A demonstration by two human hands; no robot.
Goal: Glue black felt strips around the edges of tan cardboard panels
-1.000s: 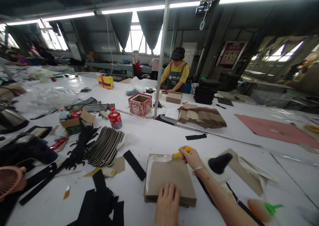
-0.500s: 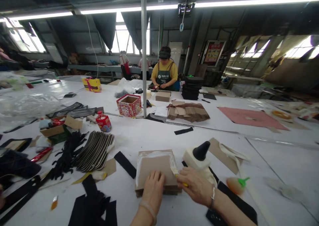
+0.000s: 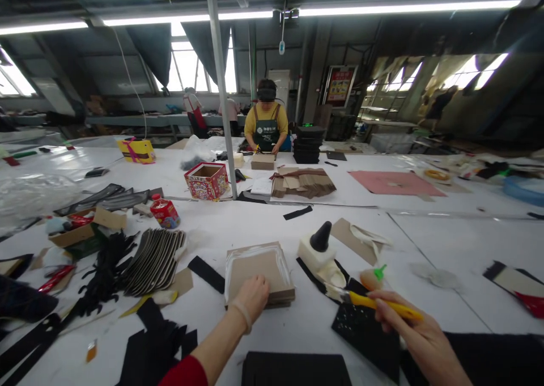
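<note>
A stack of brown cardboard pieces [image 3: 257,267] lies in front of me, with white glue smeared along the top piece's far and side edges. My left hand [image 3: 250,295] is closed at its near edge, fingers bent together on the top piece. My right hand [image 3: 419,338] grips the yellow handle of a glue brush [image 3: 368,301]. The brush's bristles are at the glue-filled opening of a cut white bottle [image 3: 314,255] with a black cone tip, lying to the right of the stack. Just beyond the brush is a small orange-tinted bottle [image 3: 370,279] with a green cap.
Black fabric pieces [image 3: 148,340] and a fan of dark strips [image 3: 155,261] lie left. A black flat piece [image 3: 295,369] is at the near edge. A red bottle [image 3: 165,211] and a metal post [image 3: 221,91] stand farther back. A co-worker [image 3: 266,122] works across the table.
My right hand has carried the brush from the cardboard's right edge to the glue bottle. My left hand's fingers have drawn together on the stack. The view has shifted right.
</note>
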